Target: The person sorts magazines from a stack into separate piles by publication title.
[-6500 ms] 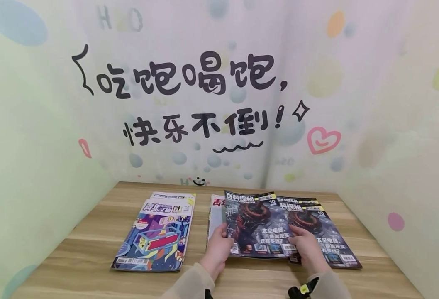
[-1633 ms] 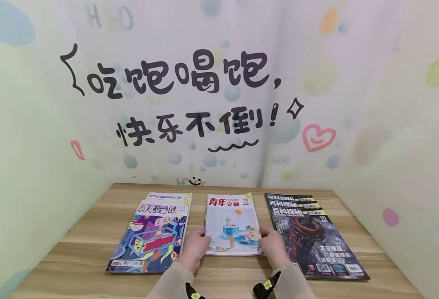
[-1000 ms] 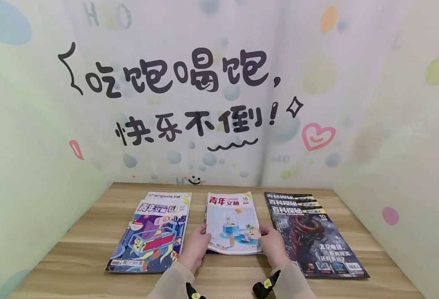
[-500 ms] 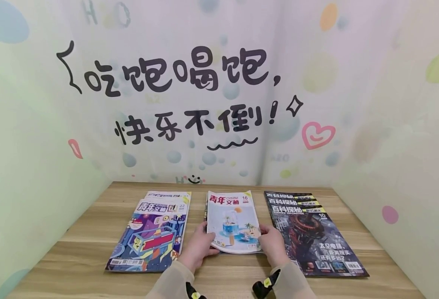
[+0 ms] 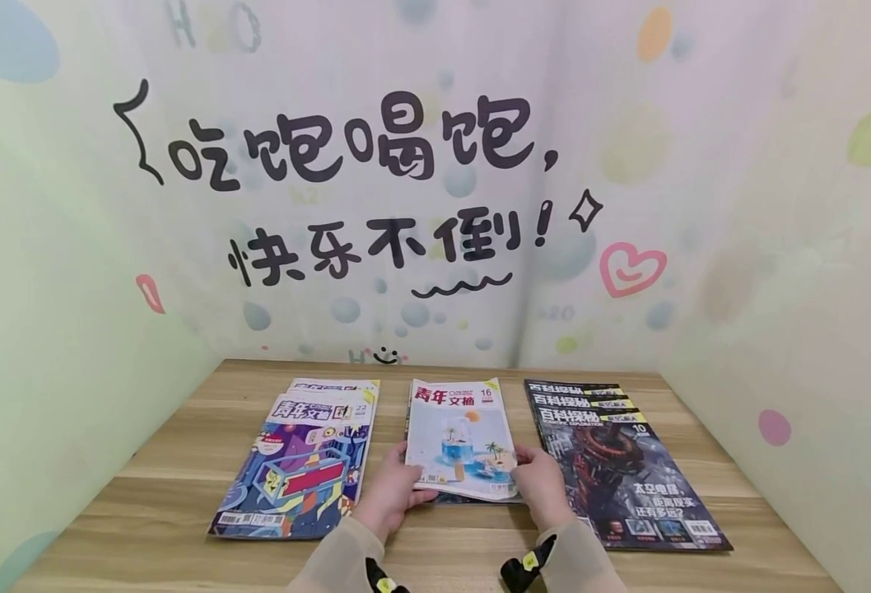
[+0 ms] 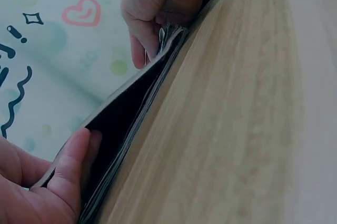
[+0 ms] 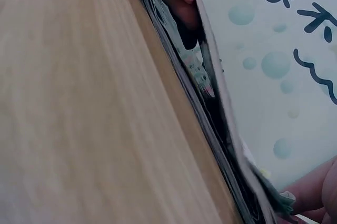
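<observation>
In the head view, a white magazine with an ice-pop cover point(image 5: 459, 441) tops the middle pile. Its near edge is raised, and a dark magazine point(image 5: 468, 499) shows beneath. My left hand point(image 5: 391, 494) pinches its near left corner, thumb on the cover and a finger underneath. My right hand point(image 5: 542, 490) grips the near right corner. The left wrist view shows a dark gap between the lifted magazine point(image 6: 100, 109) and the pages below, with left fingers point(image 6: 73, 155) inside it. How many magazines the right fingers hold is hidden.
Left of the pile lie overlapping magazines with a purple cover point(image 5: 295, 478). To the right, fanned dark magazines point(image 5: 628, 486) sit close beside my right hand. The wooden table point(image 5: 161, 494) meets a printed wall point(image 5: 435, 329) at the back and side walls.
Earlier both hands held a dark magazine over the table; it now lies on the right pile. Both hands have moved to the middle pile, and the top magazine's near edge has risen.
</observation>
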Action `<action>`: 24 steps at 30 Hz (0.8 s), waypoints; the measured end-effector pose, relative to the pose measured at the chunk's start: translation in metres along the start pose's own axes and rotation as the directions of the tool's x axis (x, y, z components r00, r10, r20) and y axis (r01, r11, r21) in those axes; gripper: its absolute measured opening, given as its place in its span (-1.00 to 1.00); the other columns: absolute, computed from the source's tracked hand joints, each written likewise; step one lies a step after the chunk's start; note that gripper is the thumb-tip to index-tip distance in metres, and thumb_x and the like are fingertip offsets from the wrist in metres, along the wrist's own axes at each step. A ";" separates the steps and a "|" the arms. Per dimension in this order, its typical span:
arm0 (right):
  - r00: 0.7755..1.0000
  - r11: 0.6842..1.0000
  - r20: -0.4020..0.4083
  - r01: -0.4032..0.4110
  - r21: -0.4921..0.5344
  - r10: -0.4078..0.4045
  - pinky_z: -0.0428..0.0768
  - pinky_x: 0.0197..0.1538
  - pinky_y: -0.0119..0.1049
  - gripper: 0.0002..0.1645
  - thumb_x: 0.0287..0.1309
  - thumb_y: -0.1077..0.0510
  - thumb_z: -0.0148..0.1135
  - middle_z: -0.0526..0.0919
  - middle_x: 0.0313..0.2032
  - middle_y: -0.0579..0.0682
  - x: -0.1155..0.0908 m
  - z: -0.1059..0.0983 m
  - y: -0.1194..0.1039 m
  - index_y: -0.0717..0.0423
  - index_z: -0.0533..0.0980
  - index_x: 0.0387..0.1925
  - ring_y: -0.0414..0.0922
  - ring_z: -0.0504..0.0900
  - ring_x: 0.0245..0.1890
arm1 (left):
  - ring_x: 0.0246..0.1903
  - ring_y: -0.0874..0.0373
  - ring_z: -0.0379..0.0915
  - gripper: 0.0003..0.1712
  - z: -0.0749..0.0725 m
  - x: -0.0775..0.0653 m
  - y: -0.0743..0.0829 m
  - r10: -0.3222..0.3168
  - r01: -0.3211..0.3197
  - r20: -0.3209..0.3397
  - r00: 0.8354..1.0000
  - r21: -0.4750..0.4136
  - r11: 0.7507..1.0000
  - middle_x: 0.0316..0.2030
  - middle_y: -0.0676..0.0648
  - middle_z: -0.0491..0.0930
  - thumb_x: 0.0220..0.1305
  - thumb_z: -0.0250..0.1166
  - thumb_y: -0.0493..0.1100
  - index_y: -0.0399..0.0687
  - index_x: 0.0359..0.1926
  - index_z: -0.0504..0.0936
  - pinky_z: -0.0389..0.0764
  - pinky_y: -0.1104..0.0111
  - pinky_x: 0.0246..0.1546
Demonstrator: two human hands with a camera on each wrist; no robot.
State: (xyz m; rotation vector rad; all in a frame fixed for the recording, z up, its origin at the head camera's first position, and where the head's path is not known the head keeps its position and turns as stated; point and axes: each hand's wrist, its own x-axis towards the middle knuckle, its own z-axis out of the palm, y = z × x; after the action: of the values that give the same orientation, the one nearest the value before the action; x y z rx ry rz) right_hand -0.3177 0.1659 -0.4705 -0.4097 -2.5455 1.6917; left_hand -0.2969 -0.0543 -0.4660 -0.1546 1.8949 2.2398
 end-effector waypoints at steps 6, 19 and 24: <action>1.000 1.000 -0.005 0.007 0.017 -0.007 0.51 -0.09 -0.10 -0.44 0.10 0.44 0.06 0.51 0.02 0.29 0.001 0.001 0.000 0.40 0.40 0.20 0.09 0.48 -0.09 | -0.18 0.02 0.59 -0.32 -0.001 0.000 0.000 -0.020 0.018 -0.014 1.000 -0.107 0.994 0.15 -0.37 0.39 0.38 -0.12 -0.44 -0.24 0.47 -0.09 0.65 0.24 -0.16; 1.000 0.995 0.006 0.002 0.096 -0.003 0.39 0.16 0.11 -0.45 0.19 0.29 0.09 0.45 0.13 0.34 0.000 0.000 -0.006 0.40 0.37 0.22 0.15 0.43 0.04 | -0.14 0.00 0.59 -0.34 -0.002 -0.001 -0.001 0.001 0.005 0.022 1.000 -0.263 0.965 0.17 -0.41 0.36 0.39 -0.17 -0.47 -0.30 0.45 -0.13 0.63 0.24 -0.10; 1.000 0.992 0.024 -0.008 0.130 0.005 0.40 0.15 0.09 -0.45 0.26 0.23 0.07 0.43 0.15 0.34 -0.002 -0.002 -0.007 0.38 0.33 0.25 0.14 0.43 0.05 | -0.12 0.00 0.58 -0.36 -0.002 -0.001 0.000 -0.013 0.017 0.016 1.000 -0.286 0.958 0.18 -0.40 0.36 0.39 -0.17 -0.47 -0.29 0.44 -0.10 0.63 0.24 -0.09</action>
State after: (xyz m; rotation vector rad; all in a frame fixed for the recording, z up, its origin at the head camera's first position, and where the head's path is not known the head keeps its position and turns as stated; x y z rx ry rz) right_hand -0.3164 0.1641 -0.4633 -0.3916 -2.4339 1.8615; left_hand -0.2958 -0.0562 -0.4665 -0.1942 1.5471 2.4864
